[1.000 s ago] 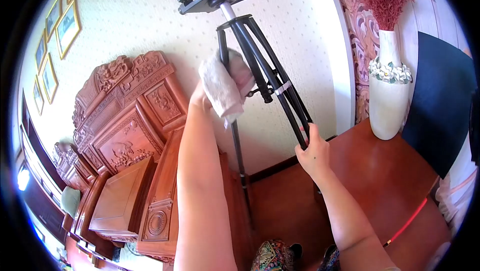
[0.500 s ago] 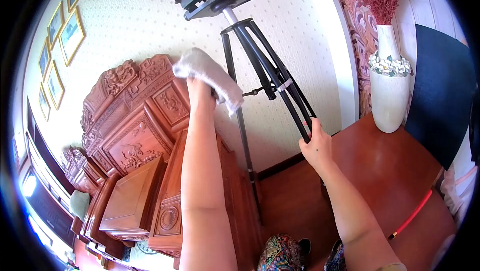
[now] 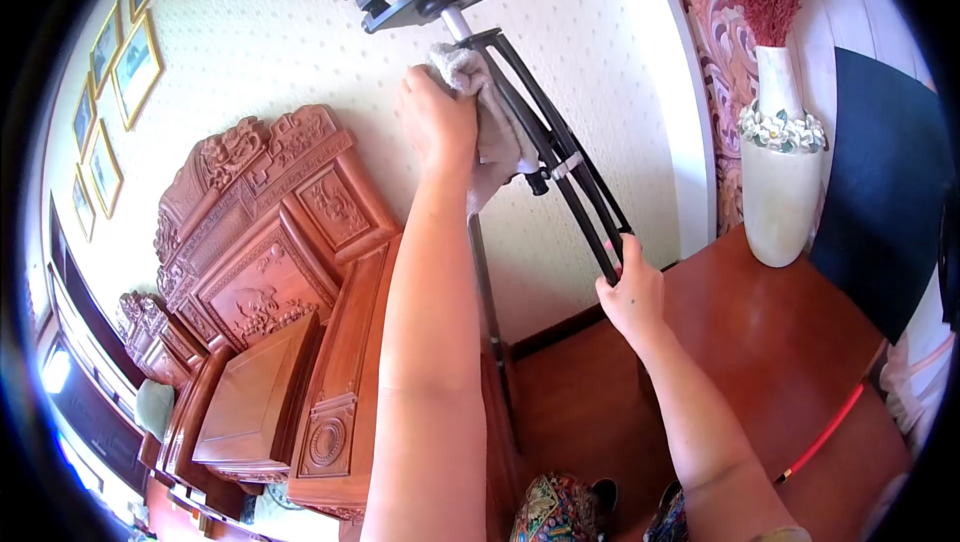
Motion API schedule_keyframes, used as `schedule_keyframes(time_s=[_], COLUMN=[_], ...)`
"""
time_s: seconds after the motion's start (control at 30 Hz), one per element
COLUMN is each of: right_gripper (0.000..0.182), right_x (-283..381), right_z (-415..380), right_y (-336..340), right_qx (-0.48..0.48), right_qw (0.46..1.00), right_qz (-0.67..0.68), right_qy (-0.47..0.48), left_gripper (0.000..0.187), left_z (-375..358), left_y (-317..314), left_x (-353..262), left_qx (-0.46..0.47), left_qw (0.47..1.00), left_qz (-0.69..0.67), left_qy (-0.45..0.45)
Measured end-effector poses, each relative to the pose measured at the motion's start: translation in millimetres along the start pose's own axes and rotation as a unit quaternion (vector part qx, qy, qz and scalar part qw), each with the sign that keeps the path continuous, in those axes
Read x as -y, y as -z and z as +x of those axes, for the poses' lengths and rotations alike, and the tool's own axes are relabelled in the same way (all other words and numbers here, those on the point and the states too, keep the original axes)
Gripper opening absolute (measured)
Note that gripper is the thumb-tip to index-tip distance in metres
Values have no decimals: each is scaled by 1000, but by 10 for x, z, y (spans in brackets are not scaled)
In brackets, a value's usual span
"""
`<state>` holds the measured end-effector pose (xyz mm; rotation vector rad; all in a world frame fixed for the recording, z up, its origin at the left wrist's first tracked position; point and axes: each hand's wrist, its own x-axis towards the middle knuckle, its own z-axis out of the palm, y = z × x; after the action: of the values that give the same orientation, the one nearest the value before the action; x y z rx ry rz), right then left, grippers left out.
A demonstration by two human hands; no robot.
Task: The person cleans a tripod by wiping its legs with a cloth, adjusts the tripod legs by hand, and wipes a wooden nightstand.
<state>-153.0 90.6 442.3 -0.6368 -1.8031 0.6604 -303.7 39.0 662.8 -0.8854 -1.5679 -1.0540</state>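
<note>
Head: left hand (image 3: 438,122) holds grey towel (image 3: 497,132) against tripod (image 3: 551,154), right hand (image 3: 636,294) grips its leg (image 3: 584,225). Likely wiping; next stroke needs leg steady.

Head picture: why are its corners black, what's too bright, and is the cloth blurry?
Head view: probably a fisheye lens, leaving a round image; head view: white glare at far left, soft sheen on the table; head view: the cloth looks fairly clear.
</note>
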Motion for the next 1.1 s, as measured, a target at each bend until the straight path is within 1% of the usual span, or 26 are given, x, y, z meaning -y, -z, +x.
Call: schedule_keyframes(time_s=[0.07, 0.13, 0.17, 0.2, 0.37, 0.43, 0.53, 0.6, 0.63, 0.67, 0.73, 0.8, 0.87, 0.9, 1.07, 1.1], right_gripper=[44, 43, 43, 43, 43, 43, 43, 42, 42, 41, 41, 39, 40, 40, 40, 41], right_x=[35, 41, 25, 12, 42, 50, 31, -5, 0, 18, 28, -7, 14, 18, -7, 9], right_z=[4, 0, -5, -11, 9, 2, 1, 0, -2, -2, 4, 3, -4, 0, 8, 8], right_y=[20, 13, 1, -2, 52, 60, 30, -4, 6, 9, -3, -28, -14, -9, -22, -7], right_qx=[10, -1, -17, -13, 15, 25, 23, 6, 6, 14, 21, 8, 1, -9, -11, -7], right_qw=[1000, 1000, 1000, 1000, 1000, 1000, 1000, 1000, 1000, 1000, 1000, 1000, 1000, 1000, 1000, 1000], right_qz=[-4, 19, 15, 15, 3, -3, -4, 4, 4, 4, 1, 4, 9, 17, 7, 1], right_qy=[-15, -9, 5, 3, -8, -18, -13, 8, 9, -7, -22, -13, -6, 2, 16, 14], left_gripper=[43, 42, 42, 42, 40, 38, 35, 32, 28, 26, 25, 28, 34, 41, 43, 43], left_z=[20, 11, -22, -76, -517, -684, -729, -657, -621, -569, -391, -166, 11, 64, 39, 26], left_y=[5, 28, 41, 63, 161, 209, 282, 314, 301, 285, 293, 164, 135, 117, 120, 139], left_x=[19, 9, -1, -2, 183, 283, 301, 340, 351, 360, 288, 289, 104, 35, 53, 70], left_qx=[23, 44, 56, 69, 78, 94, 104, 135, 114, 100, 78, 52, 48, 53, 91, 111], left_qw=[1000, 998, 997, 996, 995, 995, 994, 985, 989, 989, 978, 985, 995, 996, 992, 992], left_qz=[-14, -29, -23, -17, -34, -18, -19, -93, -71, -89, -181, -157, -68, -50, -31, -17], left_qy=[12, 23, 40, 59, 49, 33, 19, 57, 58, 58, 66, 55, 56, 60, 83, 65])
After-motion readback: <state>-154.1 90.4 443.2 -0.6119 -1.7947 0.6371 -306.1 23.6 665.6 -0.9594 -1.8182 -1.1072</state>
